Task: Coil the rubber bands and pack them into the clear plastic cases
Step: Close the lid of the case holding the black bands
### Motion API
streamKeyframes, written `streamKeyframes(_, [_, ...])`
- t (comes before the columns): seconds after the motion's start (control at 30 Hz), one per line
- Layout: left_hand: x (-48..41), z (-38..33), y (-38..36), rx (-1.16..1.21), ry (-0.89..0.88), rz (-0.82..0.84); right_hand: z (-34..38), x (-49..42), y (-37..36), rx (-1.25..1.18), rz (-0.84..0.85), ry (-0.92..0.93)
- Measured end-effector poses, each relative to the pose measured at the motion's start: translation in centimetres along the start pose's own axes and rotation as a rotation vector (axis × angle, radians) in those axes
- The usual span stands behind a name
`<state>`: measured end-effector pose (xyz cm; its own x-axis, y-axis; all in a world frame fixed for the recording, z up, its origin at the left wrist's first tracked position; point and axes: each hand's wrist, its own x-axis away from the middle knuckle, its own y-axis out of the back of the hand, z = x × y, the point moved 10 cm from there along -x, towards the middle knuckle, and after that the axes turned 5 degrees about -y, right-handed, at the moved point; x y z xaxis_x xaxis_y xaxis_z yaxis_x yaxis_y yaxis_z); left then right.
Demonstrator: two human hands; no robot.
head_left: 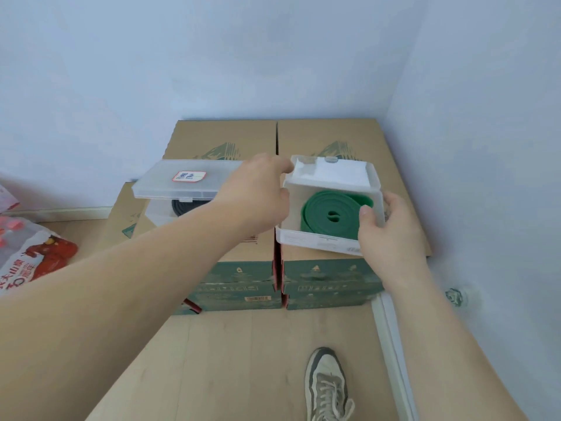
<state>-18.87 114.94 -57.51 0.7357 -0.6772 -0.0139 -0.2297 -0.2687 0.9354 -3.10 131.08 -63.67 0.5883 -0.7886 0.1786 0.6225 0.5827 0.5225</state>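
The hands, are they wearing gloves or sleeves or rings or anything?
No. The left hand and right hand are both bare, with no gloves, rings or watch that I can see. Both forearms are uncovered too, with no sleeves in view. The nails look short and plain. The only thing worn that shows is a grey and white laced sneaker down on the floor.

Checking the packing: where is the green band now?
The green band lies coiled inside the right-hand clear case on the cardboard boxes, between both hands.

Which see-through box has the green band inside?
The clear case on the right, held by both hands, holds the coiled green band. The left case, with a red-edged label on its lid, holds a dark band.
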Motion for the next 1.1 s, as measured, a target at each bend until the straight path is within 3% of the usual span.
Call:
streamKeyframes(0.1, [-0.7,-0.2,1.9,-0.012,-0.010,-0.135,0.4,0.0,-0.1,0.004,0.051,0.034])
streamKeyframes(0.27, [-0.5,-1.6,2.2,-0.060,-0.065,-0.091,4.0,1.2,-1.2,0.068,0.007,0.247])
streamKeyframes(0.4, [1.8,2.6,4.2,-0.140,0.017,-0.119,7.0,3.7,-4.8,-0.004,0.193,0.357])
streamKeyframes(0.53, [6.0,8.8,4.3,-0.274,0.081,-0.042,9.6,6.3,-9.3,0.084,0.320,0.469])
streamKeyframes(0.63, [8.4,12.4,4.2,-0.179,0.093,-0.053,11.0,7.8,-12.4,0.173,0.353,0.514])
streamKeyframes(0.83, [8.6,14.7,3.7,-0.071,0.020,-0.097,10.6,7.9,-16.2,0.276,0.235,0.459])
streamKeyframes(1.1, [6.7,15.3,3.3,-0.038,-0.072,-0.114,10.3,6.4,-16.7,0.237,0.117,0.433])
